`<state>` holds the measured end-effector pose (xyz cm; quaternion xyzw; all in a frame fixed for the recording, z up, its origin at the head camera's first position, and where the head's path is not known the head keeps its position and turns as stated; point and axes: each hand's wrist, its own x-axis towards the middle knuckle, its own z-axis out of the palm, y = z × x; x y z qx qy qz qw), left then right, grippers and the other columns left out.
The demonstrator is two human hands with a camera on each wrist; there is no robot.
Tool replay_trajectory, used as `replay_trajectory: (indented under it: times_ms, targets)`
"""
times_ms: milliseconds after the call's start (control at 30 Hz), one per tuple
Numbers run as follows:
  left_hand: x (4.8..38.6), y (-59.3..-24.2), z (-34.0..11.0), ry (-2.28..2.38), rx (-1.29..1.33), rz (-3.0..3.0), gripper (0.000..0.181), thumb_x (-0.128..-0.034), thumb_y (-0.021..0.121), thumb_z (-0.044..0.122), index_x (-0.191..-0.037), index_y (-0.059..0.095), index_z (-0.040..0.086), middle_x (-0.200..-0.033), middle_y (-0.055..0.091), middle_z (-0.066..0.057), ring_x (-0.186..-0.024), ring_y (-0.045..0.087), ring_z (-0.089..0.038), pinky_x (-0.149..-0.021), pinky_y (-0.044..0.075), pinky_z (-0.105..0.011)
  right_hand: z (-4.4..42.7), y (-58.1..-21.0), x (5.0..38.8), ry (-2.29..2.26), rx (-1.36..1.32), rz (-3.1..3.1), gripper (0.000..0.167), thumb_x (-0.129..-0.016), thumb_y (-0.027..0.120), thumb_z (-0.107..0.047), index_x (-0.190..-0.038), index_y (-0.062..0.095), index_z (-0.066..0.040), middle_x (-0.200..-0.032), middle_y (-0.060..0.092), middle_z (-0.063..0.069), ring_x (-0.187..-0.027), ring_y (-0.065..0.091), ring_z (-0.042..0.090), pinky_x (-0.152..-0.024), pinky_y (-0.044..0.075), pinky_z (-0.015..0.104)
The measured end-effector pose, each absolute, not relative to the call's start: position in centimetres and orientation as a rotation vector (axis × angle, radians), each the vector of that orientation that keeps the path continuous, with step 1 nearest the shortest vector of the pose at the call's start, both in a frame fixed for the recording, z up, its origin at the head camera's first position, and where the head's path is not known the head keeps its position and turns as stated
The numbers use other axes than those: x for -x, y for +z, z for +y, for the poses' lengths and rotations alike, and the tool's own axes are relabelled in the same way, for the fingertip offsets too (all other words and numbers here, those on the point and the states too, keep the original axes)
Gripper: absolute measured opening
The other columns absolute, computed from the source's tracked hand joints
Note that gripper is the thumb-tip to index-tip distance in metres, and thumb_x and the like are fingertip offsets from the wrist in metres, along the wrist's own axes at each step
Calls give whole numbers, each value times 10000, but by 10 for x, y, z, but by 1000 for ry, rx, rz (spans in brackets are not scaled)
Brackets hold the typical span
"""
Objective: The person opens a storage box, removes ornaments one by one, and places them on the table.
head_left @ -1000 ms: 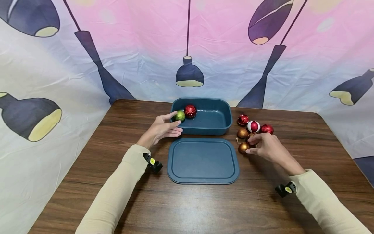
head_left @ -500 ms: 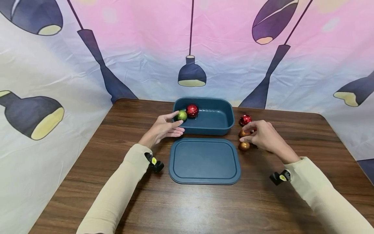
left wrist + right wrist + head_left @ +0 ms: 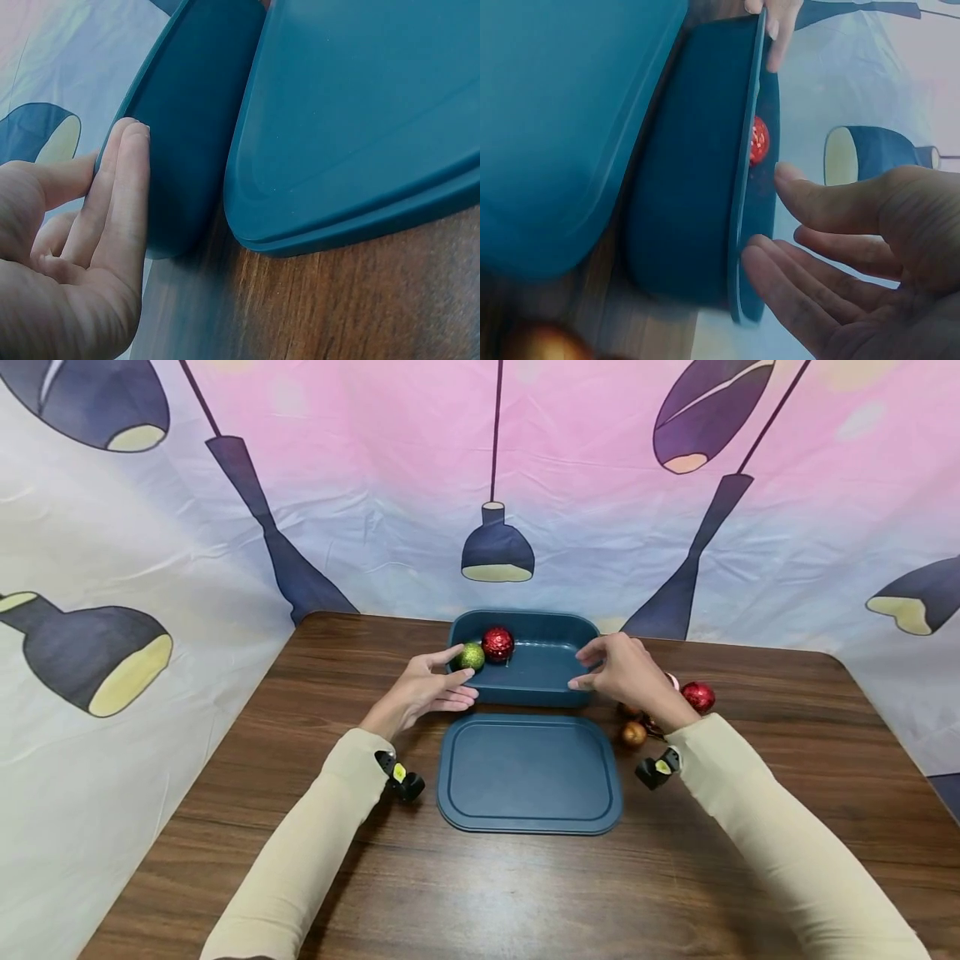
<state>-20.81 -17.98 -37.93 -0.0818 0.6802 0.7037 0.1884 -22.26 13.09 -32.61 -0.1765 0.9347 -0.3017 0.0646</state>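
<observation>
My left hand (image 3: 423, 689) holds the near left corner of a dark teal box (image 3: 540, 695), with the thumb over the rim and straight fingers along the outer wall. In the left wrist view those fingers (image 3: 127, 195) lie against the front wall. Inside the box, a green glitter bauble (image 3: 471, 657) and a red bauble (image 3: 497, 644) sit at the left end. My right hand (image 3: 618, 672) is at the box's right end, thumb and fingers apart. In the right wrist view nothing shows between its fingers (image 3: 795, 292); contact with the rim cannot be told.
A flat teal lid (image 3: 528, 772) lies in front of the box. Right of it are a gold bauble (image 3: 633, 733), a red bauble (image 3: 698, 697) and others partly hidden under my right hand and wrist. A printed cloth (image 3: 390, 552) hangs behind the wooden table (image 3: 495, 902).
My right hand has moved left from over the loose baubles to the right end of the box. The left hand stays at the box's corner. The head view has shifted slightly.
</observation>
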Motion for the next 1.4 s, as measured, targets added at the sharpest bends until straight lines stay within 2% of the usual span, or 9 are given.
replay_trajectory:
  times_ms: [200,400,633,767,933,1100,1400]
  targets:
    - [208,-379,-180,1974,230,1918,674,-987,695,209,-1577,385,317,-980,752,-208,-847,762,-275,-765,634,-340,107,-330,236,-869,517,2827,450,-875,831,-216,-1249,696,-4,-1223,682,202,-1107,631,348,-918,557,504]
    - [209,-379,-179,1982,232,1904,676,-987,696,203,-1577,385,314,-972,751,-211,-780,762,-237,-755,635,-337,84,-338,245,-897,533,2809,503,-876,831,-208,-1299,658,2,-1254,659,201,-1134,614,352,-943,547,503]
    - [208,-379,-179,1966,234,1924,663,-990,693,209,-1571,395,318,-986,749,-220,-901,754,-319,-770,633,-351,59,-349,254,-944,472,2798,554,-876,831,-207,-1341,622,10,-1293,633,188,-1172,590,348,-970,537,493]
    - [208,-379,-179,1959,232,1927,660,-993,689,208,-1572,393,317,-987,749,-220,-916,750,-326,-783,631,-359,47,-357,260,-962,424,2799,587,-883,824,-207,-1380,595,7,-1336,613,184,-1224,558,355,-1011,514,503]
    - [207,-378,-180,1956,231,1924,662,-987,697,220,-1569,397,322,-984,749,-219,-863,760,-286,-789,630,-356,35,-366,266,-981,391,2801,635,-903,805,-211,-1435,538,10,-1407,566,191,-1298,507,355,-1091,450,518]
    - [207,-378,-181,1962,242,1919,661,-986,698,222,-1568,401,322,-978,750,-218,-819,764,-259,-772,632,-344,27,-372,270,-995,374,2803,661,-917,789,-220,-1465,500,10,-1418,549,200,-1303,508,354,-1079,464,512]
    - [208,-380,-179,1965,239,1924,667,-982,702,227,-1570,402,315,-987,750,-219,-862,761,-288,-775,632,-354,21,-376,274,-1054,369,2796,664,-938,765,-215,-1479,468,31,-1419,548,215,-1303,510,369,-1090,453,516]
